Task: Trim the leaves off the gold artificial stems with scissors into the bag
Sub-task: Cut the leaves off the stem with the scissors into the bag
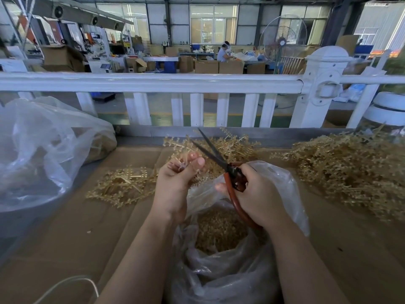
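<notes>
Scissors with red-orange handles gripped in right hand, fingers curled round the loops, dark blades spread apart and pointing up and away over the gold stem. Left hand raised beside them, thumb and fingertips pinching the lower end of that stem, its leafy branches fanning out behind the blades. Clear plastic bag directly below both hands, mouth open, bottom filled with cut gold leaves; right wrist resting against the bag's rim. Small heap of gold pieces lying on the cardboard-covered table just left of the left hand. Large pile of untrimmed gold stems heaped at the right side of the table. Big clear sack slumped at the left edge, some gold material visible inside. White railing running along the far edge of the table, workshop with cardboard boxes beyond.
</notes>
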